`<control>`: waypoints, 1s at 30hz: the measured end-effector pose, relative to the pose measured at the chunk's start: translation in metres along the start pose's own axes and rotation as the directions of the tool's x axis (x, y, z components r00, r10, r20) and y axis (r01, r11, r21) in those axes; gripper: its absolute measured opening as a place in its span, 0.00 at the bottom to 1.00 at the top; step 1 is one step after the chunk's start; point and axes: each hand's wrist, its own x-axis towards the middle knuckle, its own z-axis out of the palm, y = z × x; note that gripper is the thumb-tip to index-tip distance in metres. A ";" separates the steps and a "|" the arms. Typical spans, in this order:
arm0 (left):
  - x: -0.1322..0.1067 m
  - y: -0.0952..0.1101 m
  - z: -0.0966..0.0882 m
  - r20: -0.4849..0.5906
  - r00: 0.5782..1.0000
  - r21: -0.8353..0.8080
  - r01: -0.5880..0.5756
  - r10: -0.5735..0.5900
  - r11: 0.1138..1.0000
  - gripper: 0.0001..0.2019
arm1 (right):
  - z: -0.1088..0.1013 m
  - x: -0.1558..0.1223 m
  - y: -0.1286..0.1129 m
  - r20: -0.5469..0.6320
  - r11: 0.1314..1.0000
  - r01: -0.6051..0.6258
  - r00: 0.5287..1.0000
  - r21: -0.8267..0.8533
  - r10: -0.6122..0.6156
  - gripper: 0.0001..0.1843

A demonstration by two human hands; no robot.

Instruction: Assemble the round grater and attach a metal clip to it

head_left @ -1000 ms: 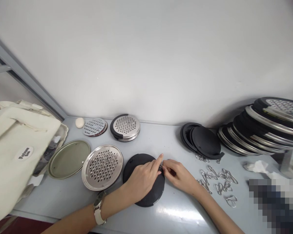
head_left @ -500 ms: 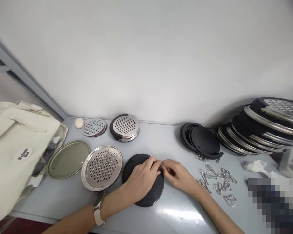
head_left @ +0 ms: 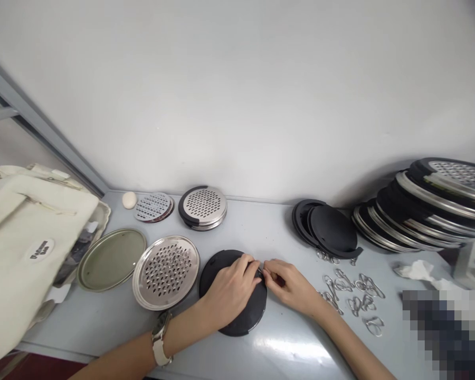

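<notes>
A flat black round disc (head_left: 250, 320) lies on the grey table in front of me. My left hand (head_left: 235, 287) rests across it, its fingers closed at the disc's upper right edge. Right against that same edge, my right hand (head_left: 283, 282) is closed in a pinch. Whatever its fingertips hold is too small and covered to make out. Several metal wire clips (head_left: 342, 282) are scattered to the right of my right hand. A round metal grater plate (head_left: 166, 272) with a raised rim lies just left of the disc.
An olive-green round lid (head_left: 111, 258) and a cream bag (head_left: 31, 248) are at left. Behind sit a grater stack (head_left: 203, 206), thin perforated discs (head_left: 153, 207) and a pale round object (head_left: 129, 200). Black discs (head_left: 332, 230) and a tall leaning grater stack (head_left: 427, 211) stand right.
Both hands stay at the disc's upper right edge, with only a tiny shift of the fingers. The whole view has moved very slightly.
</notes>
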 end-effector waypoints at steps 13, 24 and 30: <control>0.000 0.001 -0.001 0.005 1.000 -0.010 0.001 -0.001 1.000 0.11 | 0.001 0.001 0.002 0.006 1.000 0.008 1.000 0.003 -0.008 0.16; 0.000 0.000 -0.001 0.009 1.000 -0.017 -0.002 0.003 1.000 0.12 | 0.003 -0.001 0.004 0.001 1.000 0.018 1.000 -0.013 -0.018 0.16; 0.000 0.001 -0.001 0.002 1.000 -0.013 -0.001 0.001 1.000 0.12 | 0.002 -0.001 0.001 0.005 1.000 0.028 1.000 -0.009 -0.028 0.15</control>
